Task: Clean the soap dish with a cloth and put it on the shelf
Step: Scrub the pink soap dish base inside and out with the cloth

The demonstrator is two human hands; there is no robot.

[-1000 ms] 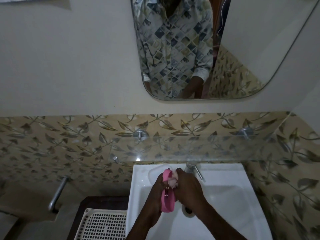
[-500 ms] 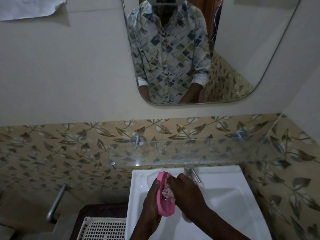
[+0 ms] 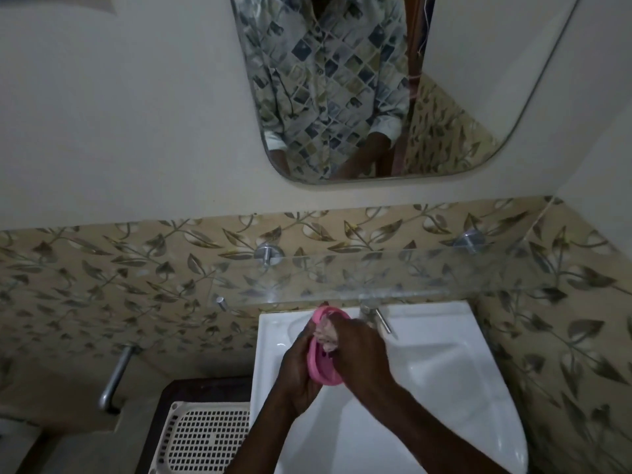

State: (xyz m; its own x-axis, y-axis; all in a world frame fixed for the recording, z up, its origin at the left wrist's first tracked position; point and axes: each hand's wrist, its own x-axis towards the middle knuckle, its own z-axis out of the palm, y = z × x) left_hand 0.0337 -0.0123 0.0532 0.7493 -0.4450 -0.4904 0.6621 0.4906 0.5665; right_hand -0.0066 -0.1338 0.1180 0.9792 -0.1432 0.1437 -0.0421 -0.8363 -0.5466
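A pink oval soap dish (image 3: 323, 366) is held on edge over the white sink (image 3: 444, 371). My left hand (image 3: 299, 374) grips the dish from its left side and back. My right hand (image 3: 359, 354) holds a bunched pale cloth (image 3: 325, 332) pressed into the upper hollow of the dish. A glass shelf (image 3: 410, 275) on two metal brackets runs along the tiled wall just above the sink, with nothing on it.
A chrome tap (image 3: 379, 318) stands at the sink's back rim, right of my hands. A perforated cream plastic tray (image 3: 205, 436) sits lower left on a dark stand. A metal pipe (image 3: 114, 381) juts from the left wall. A mirror (image 3: 461, 80) hangs above.
The cloth in my right hand has moved over the inside of the dish, and the dish has turned a little so more of its hollow faces me. Both hands stay above the sink.
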